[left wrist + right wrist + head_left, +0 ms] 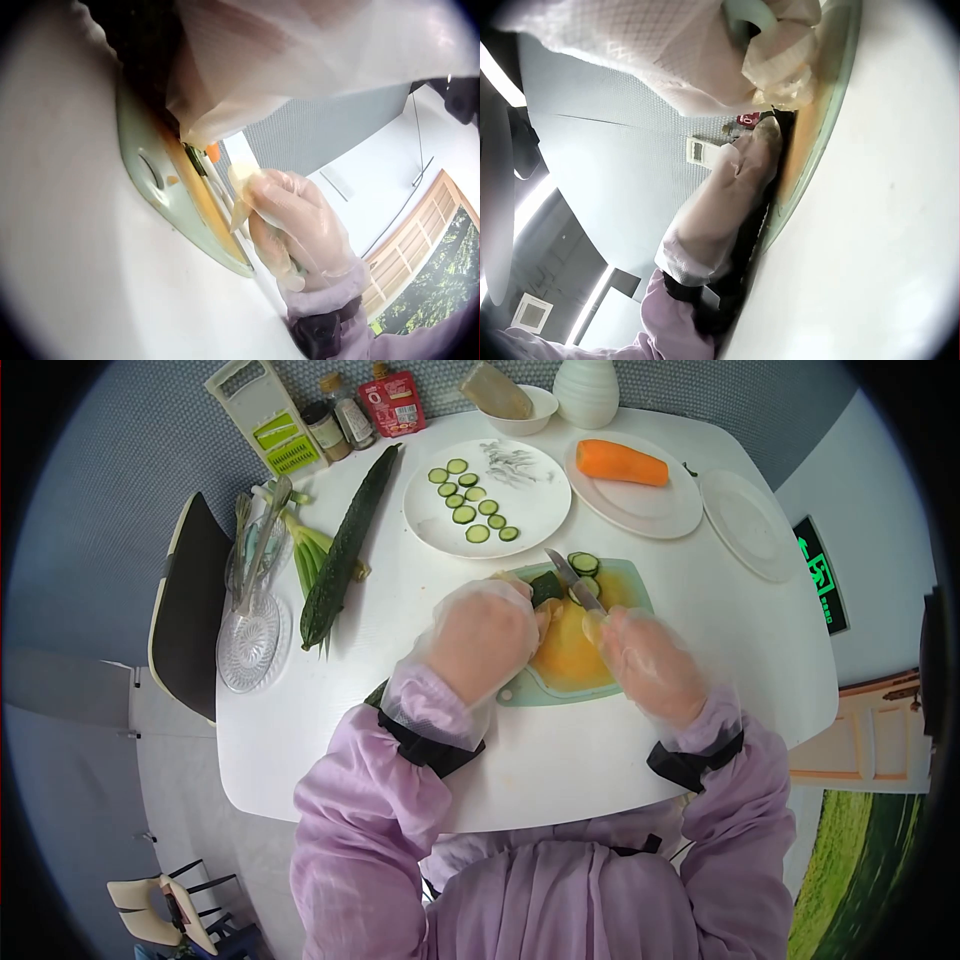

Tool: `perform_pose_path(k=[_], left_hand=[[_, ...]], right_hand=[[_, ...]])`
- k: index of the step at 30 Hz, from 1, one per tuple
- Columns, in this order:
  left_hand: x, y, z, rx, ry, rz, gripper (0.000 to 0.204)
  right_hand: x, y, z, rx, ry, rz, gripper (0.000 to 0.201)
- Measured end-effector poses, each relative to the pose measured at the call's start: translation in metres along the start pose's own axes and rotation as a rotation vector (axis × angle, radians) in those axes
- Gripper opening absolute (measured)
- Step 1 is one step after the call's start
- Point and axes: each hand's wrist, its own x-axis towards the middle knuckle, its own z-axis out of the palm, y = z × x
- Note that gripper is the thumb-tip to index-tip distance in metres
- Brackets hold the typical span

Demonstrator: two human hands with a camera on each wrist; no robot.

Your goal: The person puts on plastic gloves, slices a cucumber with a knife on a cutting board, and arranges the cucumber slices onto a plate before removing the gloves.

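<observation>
On the light green cutting board [517, 688], stained orange, the gloved left hand [480, 643] [262, 60] [724, 191] grips a dark green cucumber [545, 588] [142, 45] near its cut end. Much of this cucumber is hidden under the hand and forearm in the head view. The gloved right hand [655, 663] [300, 229] [705, 64] holds a knife [575, 578] by its handle, the blade beside the cut end. Several thin cucumber slices [583, 564] lie by the blade, at the board's far side.
Beyond the board are a plate [425, 530] with spaced cucumber slices, a carrot [622, 463] on another plate, and a bare plate [750, 525]. A whole cucumber [345, 555], green stalks [308, 550] and a glass dish [248, 645] lie left. Grater [265, 420], jars and white vase [587, 395] stand behind.
</observation>
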Motion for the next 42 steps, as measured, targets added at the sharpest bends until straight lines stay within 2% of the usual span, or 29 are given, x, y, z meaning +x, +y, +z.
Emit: perform_pose_path(k=[3,6,10,13,15,17,22,25,27,31,37,42], left_hand=[[-0.001,0.0,0.0,-0.002,0.011,0.004,0.027],[-0.001,0.001,-0.001,0.039,0.051,0.03,0.026],[-0.001,0.001,0.001,0.047,0.073,0.04,0.026],[-0.002,0.0,0.002,0.044,0.064,0.023,0.026],[-0.002,-0.001,0.003,0.038,0.039,0.014,0.025],[-0.003,-0.002,0.007,0.013,0.078,0.031,0.026],[-0.003,-0.001,0.005,0.067,0.051,0.036,0.027],[-0.002,0.0,0.004,0.074,0.061,0.023,0.027],[-0.003,0.0,0.004,0.086,0.072,0.02,0.027],[-0.002,0.002,0.002,0.083,0.06,0.012,0.027],[-0.002,0.0,0.002,0.047,0.032,0.001,0.028],[-0.002,0.0,0.006,0.052,0.042,0.008,0.027]], right_hand=[[-0.001,-0.004,0.001,-0.122,-0.004,0.035,0.008],[-0.002,-0.001,0.004,-0.113,0.031,-0.013,0.007],[-0.003,-0.001,0.004,-0.052,0.041,-0.055,0.02],[-0.003,0.0,0.005,-0.057,0.032,-0.048,0.019],[-0.004,0.001,0.006,-0.04,0.04,-0.056,0.006],[-0.004,0.001,0.005,-0.043,0.032,-0.056,0.005],[-0.003,-0.001,0.005,-0.064,0.002,-0.053,0.003],[-0.003,-0.001,0.009,-0.147,0.002,-0.019,0.013],[-0.004,-0.001,0.01,-0.137,0.041,-0.092,0.01],[-0.005,-0.007,0.011,-0.197,0.042,-0.066,0.005],[-0.007,-0.006,0.011,-0.339,0.092,-0.174,0.002],[-0.003,-0.009,0.009,-0.306,0.026,-0.097,0.004]])
